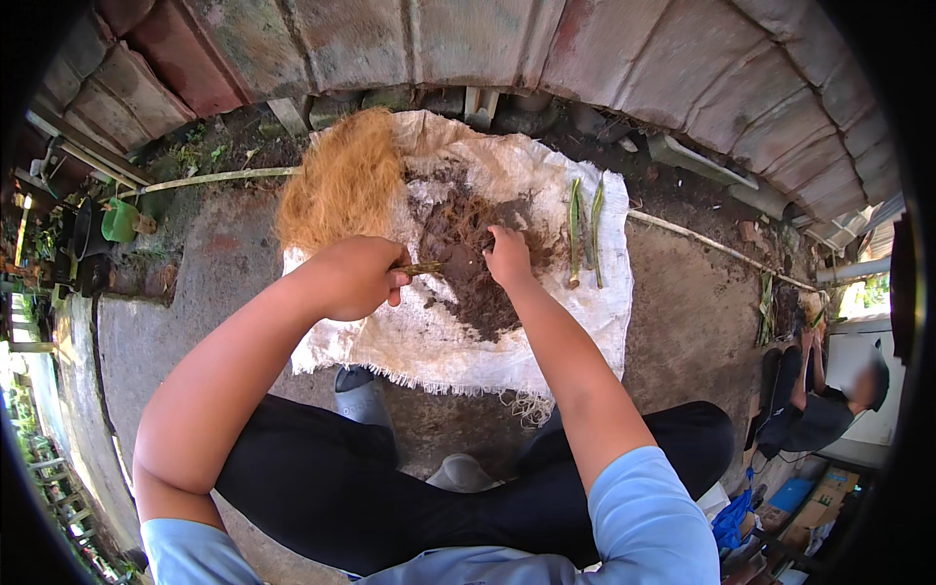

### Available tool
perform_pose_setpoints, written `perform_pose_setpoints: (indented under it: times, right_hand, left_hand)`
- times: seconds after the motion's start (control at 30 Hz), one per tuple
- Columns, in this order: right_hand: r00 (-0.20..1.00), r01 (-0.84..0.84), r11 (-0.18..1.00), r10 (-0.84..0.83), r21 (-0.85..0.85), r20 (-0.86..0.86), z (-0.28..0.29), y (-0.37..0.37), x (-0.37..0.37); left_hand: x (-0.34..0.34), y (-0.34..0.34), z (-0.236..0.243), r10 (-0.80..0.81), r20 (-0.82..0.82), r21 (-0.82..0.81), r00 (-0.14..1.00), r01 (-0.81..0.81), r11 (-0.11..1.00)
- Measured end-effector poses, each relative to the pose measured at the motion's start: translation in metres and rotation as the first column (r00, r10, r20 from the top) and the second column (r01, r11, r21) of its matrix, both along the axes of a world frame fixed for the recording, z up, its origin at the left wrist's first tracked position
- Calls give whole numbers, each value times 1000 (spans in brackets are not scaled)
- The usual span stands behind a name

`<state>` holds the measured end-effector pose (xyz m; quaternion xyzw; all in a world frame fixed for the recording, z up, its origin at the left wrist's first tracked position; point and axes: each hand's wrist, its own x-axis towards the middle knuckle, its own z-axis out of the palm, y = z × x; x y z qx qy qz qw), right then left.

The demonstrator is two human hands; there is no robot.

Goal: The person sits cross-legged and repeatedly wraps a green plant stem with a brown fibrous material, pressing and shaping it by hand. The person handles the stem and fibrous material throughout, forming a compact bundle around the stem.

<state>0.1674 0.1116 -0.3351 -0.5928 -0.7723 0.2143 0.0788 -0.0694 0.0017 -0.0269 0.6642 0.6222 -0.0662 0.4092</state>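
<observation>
My left hand [363, 280] is closed around a short bundle of thin, greenish-brown stems [426, 267], whose ends point right over a heap of dark soil [485, 310]. Beside them, my right hand [508, 256] is at the soil's right side with fingers drawn together; whatever they pinch is too small to make out. Reddish-brown fibres [464, 214] lie mixed in the soil just beyond both hands. The heap rests on a white woven sack [390, 343] with a frayed near edge. A large tuft of golden-brown fibre [341, 180] covers the sack's far left corner.
Long green leaf cuttings [596, 229] lie on the sack's right side. A thin pole [219, 179] runs along the concrete floor [224, 263]. Corrugated roof sheets [468, 44] stand beyond. Another person [819, 400] sits at far right, near a blue bag [733, 517].
</observation>
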Motion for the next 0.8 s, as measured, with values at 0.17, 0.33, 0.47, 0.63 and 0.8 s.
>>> perform_pose_setpoints:
  times: [0.17, 0.33, 0.47, 0.63, 0.8]
  right_hand:
    - [987, -54, 999, 53, 2, 154, -4, 3, -18]
    - [998, -47, 998, 48, -39, 36, -6, 9, -12]
    - [956, 112, 994, -112, -18, -271, 3, 8, -2]
    - [699, 91, 848, -428, -523, -573, 32, 11, 13]
    - [384, -222, 618, -656, -754, -650, 53, 16, 36]
  left_hand:
    - [3, 5, -4, 39, 32, -44, 999, -38, 998]
    - [7, 10, -2, 24, 46, -48, 999, -22, 999]
    - [7, 11, -4, -9, 22, 2, 1000, 9, 1000]
    - [10, 11, 6, 12, 19, -2, 1000, -12, 1000]
    - [13, 13, 5, -22, 29, 64, 999, 20, 998]
